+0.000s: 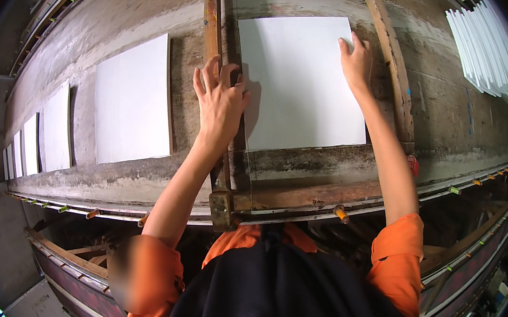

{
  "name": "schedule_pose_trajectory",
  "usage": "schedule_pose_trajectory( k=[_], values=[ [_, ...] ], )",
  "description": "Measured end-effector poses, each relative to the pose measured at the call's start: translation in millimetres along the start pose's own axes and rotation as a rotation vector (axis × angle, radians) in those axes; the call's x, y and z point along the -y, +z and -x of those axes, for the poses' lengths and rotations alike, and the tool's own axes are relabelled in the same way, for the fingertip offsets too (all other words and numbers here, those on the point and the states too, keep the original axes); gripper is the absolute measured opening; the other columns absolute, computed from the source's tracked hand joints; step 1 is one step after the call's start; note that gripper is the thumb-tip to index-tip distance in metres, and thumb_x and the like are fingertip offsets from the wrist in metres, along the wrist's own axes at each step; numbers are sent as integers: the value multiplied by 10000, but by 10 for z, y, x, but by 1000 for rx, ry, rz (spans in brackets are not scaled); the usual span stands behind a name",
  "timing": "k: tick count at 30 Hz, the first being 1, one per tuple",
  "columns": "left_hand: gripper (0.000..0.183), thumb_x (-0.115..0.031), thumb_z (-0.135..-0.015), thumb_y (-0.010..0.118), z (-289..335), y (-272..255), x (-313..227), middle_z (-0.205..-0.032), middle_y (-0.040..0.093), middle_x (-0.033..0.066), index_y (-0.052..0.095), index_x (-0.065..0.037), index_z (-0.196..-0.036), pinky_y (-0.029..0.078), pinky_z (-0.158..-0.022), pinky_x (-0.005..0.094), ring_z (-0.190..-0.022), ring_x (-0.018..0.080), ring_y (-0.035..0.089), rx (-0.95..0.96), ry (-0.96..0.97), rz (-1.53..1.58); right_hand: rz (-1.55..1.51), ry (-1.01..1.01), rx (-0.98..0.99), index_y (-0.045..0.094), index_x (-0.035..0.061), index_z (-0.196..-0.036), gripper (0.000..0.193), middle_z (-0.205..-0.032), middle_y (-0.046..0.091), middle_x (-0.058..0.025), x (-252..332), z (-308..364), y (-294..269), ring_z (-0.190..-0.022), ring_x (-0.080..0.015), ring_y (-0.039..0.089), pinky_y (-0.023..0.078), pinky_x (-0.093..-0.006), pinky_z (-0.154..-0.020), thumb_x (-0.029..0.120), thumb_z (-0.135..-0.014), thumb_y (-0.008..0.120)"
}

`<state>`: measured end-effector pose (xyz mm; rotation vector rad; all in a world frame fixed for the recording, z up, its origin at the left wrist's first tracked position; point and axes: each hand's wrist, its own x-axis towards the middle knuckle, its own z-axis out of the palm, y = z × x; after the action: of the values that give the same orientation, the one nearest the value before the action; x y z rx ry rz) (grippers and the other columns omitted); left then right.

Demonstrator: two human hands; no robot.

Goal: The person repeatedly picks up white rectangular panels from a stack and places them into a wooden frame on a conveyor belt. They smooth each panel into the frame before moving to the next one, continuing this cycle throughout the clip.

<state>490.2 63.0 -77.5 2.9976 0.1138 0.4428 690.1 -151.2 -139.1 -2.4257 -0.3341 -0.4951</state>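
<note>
A square white tile (299, 83) lies flat inside a worn wooden frame (394, 62) on a long grimy bench. My left hand (219, 102) rests with fingers spread on the tile's left edge and the frame's left bar. My right hand (356, 61) presses its fingers on the tile's upper right corner. Neither hand grips anything.
More white tiles lie in a row along the bench to the left, the nearest (133, 99) just beside the frame. A stack of white tiles (488, 47) stands on edge at the far right. A metal rail with pegs (335, 213) runs along the bench's near edge.
</note>
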Motion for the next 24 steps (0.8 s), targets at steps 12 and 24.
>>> schedule_pose_trajectory(
  k=[12, 24],
  values=[
    [207, -160, -704, 570, 48, 59, -273, -1147, 460, 172, 656, 2, -799, 190, -1038, 555, -1170, 333, 356, 134, 104, -412, 133, -84, -64, 551, -54, -1080, 383, -1033, 448, -219, 42, 76, 15, -1015, -351, 391, 363, -429, -877, 228, -822, 567],
    [505, -92, -813, 459, 27, 262, -382, -1333, 285, 308, 335, 169, -1227, 210, -1058, 484, -1272, 406, 255, 87, 196, -268, 438, -281, 24, 366, -87, -1254, 504, -1296, 370, -228, 224, 77, -25, -1237, -358, 289, 210, -475, -1044, 247, -882, 426]
  ],
)
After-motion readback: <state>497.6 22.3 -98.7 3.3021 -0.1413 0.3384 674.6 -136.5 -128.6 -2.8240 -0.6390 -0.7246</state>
